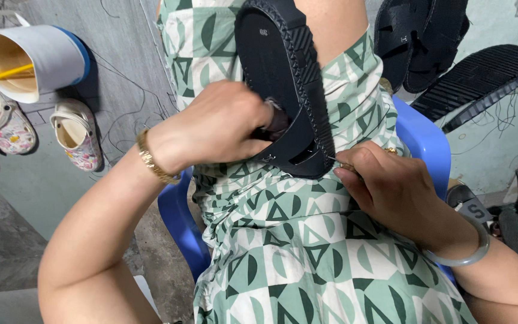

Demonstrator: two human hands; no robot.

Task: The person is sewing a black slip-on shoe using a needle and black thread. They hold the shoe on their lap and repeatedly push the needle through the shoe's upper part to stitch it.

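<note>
The left hand point(217, 129) closes its fingers around a dark tool handle point(277, 123) against the black sandal sole point(283, 78) (on the lap); the right hand point(391, 186) pinches a needle point(338, 162) at its edge.

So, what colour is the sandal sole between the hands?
Black, or very dark navy, sandal sole; the head view shows it best.
</note>
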